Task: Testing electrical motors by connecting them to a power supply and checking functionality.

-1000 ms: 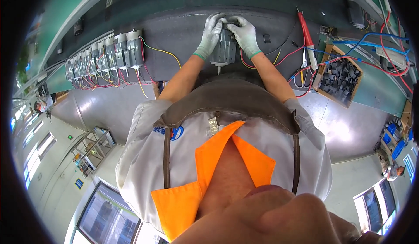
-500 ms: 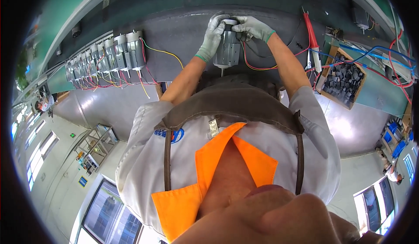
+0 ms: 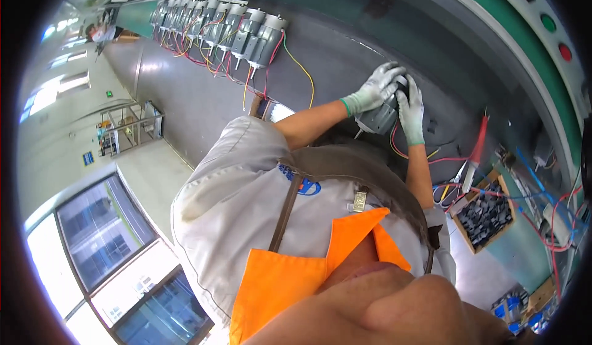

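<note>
A grey cylindrical electric motor (image 3: 377,119) stands on the dark bench in front of me, tilted in the view, its thin shaft pointing toward me. My left hand (image 3: 377,90), in a white glove with a green cuff, is closed round its far end from the left. From the right, my right hand (image 3: 411,109), gloved alike, has its fingers bent over the same end. Something black shows between the fingertips; its kind is mostly hidden. Red and yellow wires (image 3: 398,149) come out beside the motor, under my right hand.
A row of similar motors (image 3: 264,41) with coloured leads stands at the left. To the right lie a red-and-white pointed tool (image 3: 476,150), scissors (image 3: 455,184) and a box of small dark pieces (image 3: 513,204). Blue and red cables (image 3: 558,221) tangle beyond; a panel has green and red buttons (image 3: 565,52).
The view has turned, so bench and motors appear rotated. The white round piece seen at the motor's end no longer shows; black is visible there now. Both hands stay at that end.
</note>
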`<state>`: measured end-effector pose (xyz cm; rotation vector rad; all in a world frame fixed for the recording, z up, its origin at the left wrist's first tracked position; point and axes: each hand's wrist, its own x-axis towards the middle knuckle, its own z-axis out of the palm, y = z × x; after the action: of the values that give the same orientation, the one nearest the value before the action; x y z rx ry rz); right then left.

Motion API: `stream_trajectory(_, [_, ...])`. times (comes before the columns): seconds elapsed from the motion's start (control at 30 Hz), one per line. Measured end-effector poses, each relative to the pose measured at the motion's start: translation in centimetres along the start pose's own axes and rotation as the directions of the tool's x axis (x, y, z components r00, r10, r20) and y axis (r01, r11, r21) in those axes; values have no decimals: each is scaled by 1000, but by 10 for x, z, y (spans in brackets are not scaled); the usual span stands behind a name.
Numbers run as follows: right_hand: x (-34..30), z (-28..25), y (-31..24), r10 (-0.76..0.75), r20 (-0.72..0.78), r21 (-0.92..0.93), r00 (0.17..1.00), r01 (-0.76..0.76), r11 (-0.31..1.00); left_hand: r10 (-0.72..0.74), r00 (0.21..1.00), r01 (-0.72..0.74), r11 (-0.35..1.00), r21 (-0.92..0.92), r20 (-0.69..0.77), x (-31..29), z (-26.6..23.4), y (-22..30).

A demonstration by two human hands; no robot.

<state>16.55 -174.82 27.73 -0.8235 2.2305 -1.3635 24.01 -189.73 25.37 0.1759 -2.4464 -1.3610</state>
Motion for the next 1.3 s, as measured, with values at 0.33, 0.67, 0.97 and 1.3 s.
stream_trajectory(0.33, [35,21,-3,63,-208,-27,976,-70,997,19,991,-16,1000,25,-130,22,-9,-3])
stream_trajectory(0.67, [-38,27,-99,-111,213,176,971,74,982,-356,919,307,917,-256,-173,-3,-71,-53])
stream_trajectory(0.97, [-54,-75,38,129,-196,-500,972,-213,839,-408,910,409,851,329,-75,-11,-80,-23])
stream_trajectory(1.3, [-65,-70,66,228,-213,-574,950,-310,758,-350,935,344,933,102,54,2,12,45])
